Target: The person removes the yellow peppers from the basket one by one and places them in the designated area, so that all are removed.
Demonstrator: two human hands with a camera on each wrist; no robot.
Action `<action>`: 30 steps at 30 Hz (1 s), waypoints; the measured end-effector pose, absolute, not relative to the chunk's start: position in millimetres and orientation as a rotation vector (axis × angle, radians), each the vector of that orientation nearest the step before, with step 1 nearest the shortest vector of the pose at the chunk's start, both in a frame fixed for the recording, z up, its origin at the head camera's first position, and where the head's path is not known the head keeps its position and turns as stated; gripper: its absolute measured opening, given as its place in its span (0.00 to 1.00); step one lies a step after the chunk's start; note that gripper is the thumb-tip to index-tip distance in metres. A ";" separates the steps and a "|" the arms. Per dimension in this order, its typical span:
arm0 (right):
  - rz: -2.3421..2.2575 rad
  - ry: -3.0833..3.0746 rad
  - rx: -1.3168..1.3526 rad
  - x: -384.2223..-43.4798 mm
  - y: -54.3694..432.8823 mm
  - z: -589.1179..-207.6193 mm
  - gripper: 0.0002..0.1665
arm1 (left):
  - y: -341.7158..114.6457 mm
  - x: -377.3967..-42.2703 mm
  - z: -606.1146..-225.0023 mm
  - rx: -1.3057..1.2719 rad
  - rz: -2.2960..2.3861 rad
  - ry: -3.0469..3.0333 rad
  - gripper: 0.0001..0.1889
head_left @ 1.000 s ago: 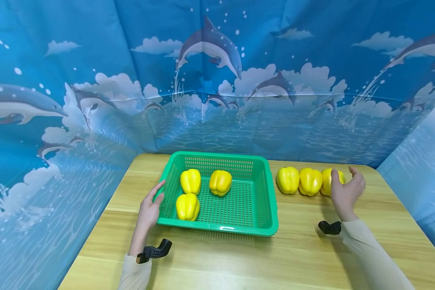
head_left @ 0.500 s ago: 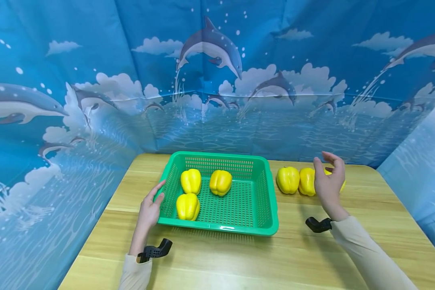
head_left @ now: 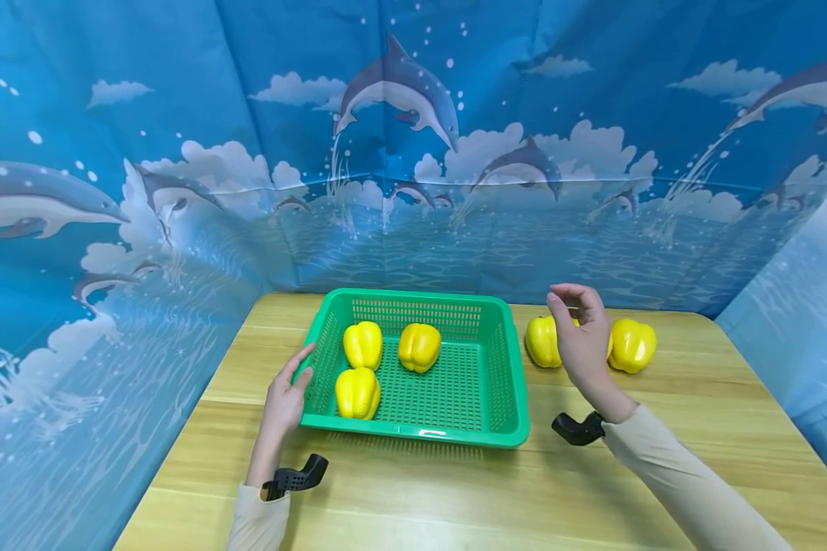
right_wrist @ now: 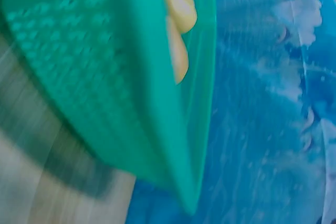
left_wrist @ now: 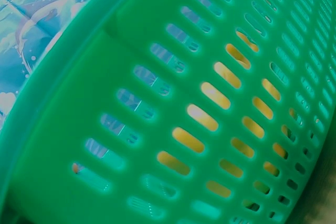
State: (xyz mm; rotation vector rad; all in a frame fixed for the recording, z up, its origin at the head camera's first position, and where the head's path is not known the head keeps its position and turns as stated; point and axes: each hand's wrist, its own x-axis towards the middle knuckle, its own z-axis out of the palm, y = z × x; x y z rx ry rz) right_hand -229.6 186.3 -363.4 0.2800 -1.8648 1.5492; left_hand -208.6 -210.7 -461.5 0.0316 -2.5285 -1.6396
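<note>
A green plastic basket (head_left: 413, 438) with slotted walls stands on the table, a yellow bell pepper (head_left: 362, 346) at its left, another bell pepper (head_left: 357, 393) in front of that, and a third bell pepper (head_left: 420, 347) near the middle. My left hand (head_left: 284, 398) touches the basket's left rim with thumb and fingers extended. To the right of the basket, my right hand (head_left: 584, 337) hovers with loosely bent fingers and nothing visible in it. Behind it lie a left bell pepper (head_left: 540, 342) and a right bell pepper (head_left: 632, 346); the hand mostly hides one between them.
The wooden table (head_left: 469, 497) extends in front of the basket and to its right. A blue dolphin-print curtain (head_left: 413, 237) hangs right behind the table's back edge. Each wrist carries a black camera mount, such as the left mount (head_left: 296, 476).
My right hand has moved left from the rightmost bell pepper, passing over the row toward the basket; that pepper stays in place. The left hand and the basket have not moved.
</note>
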 end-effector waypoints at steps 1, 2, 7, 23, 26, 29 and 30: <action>1.561 -1.871 0.308 -228.6 182.6 -361.3 0.10 | -210.8 -208.4 -461.6 0.028 -1.641 -2.526 0.23; 1.567 -1.878 0.333 -228.0 179.1 -359.5 0.10 | -210.8 -208.4 -461.7 0.030 -1.643 -2.526 0.23; 1.600 -1.946 0.448 -226.4 163.0 -351.6 0.08 | -210.8 -208.5 -462.3 0.033 -1.654 -2.525 0.23; 1.617 -2.498 0.612 -250.0 133.6 -358.9 0.10 | -212.0 -209.9 -463.4 0.036 -1.633 -2.535 0.23; 1.616 -2.566 0.633 -265.1 132.1 -372.5 0.12 | -212.0 -209.8 -463.4 0.034 -1.635 -2.535 0.23; 1.606 -2.633 0.653 -272.0 126.9 -378.5 0.14 | -211.6 -209.7 -463.3 0.035 -1.638 -2.534 0.23; 1.600 -2.654 0.661 -274.0 125.0 -381.2 0.15 | -211.4 -209.8 -463.3 0.035 -1.638 -2.535 0.23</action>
